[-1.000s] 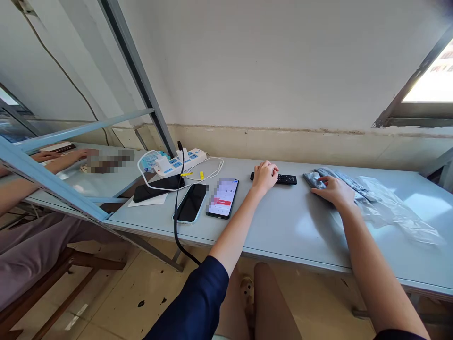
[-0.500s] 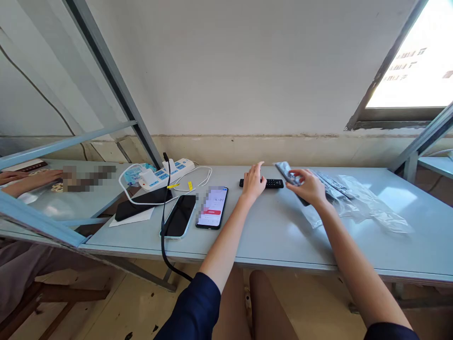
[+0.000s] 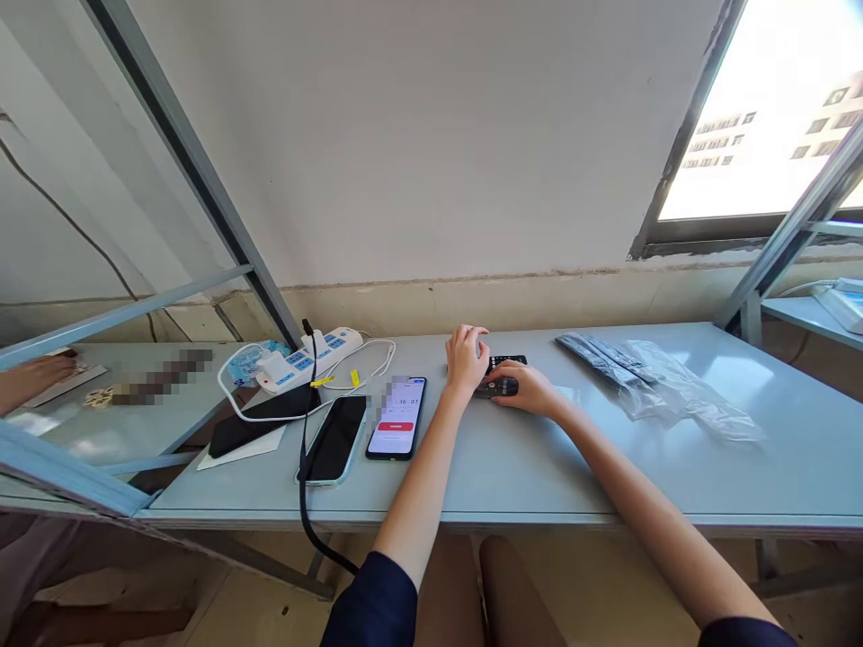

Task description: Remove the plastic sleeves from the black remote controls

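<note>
Two black remotes lie close together on the grey table (image 3: 661,476). The rear remote (image 3: 507,360) sits crosswise, its left end beneath my left hand (image 3: 467,359), whose fingers are curved and apart with nothing held between them. Just in front of it, my right hand (image 3: 529,390) grips the right end of the nearer remote (image 3: 497,387). The nearer remote's left end comes up against my left hand. To the right are bagged dark items (image 3: 607,358) and a crumpled clear plastic bag (image 3: 701,395).
Left of my hands lie a lit phone (image 3: 397,418), a dark phone (image 3: 335,438), a black case (image 3: 260,418), a white power strip (image 3: 310,358) and a black cable (image 3: 303,485) hanging over the edge. Another person's hand (image 3: 47,373) is at the far-left table.
My right hand has moved left from the plastic bags and now brings a remote in front of the other one. The view has shifted slightly. My left hand stays near the rear remote.
</note>
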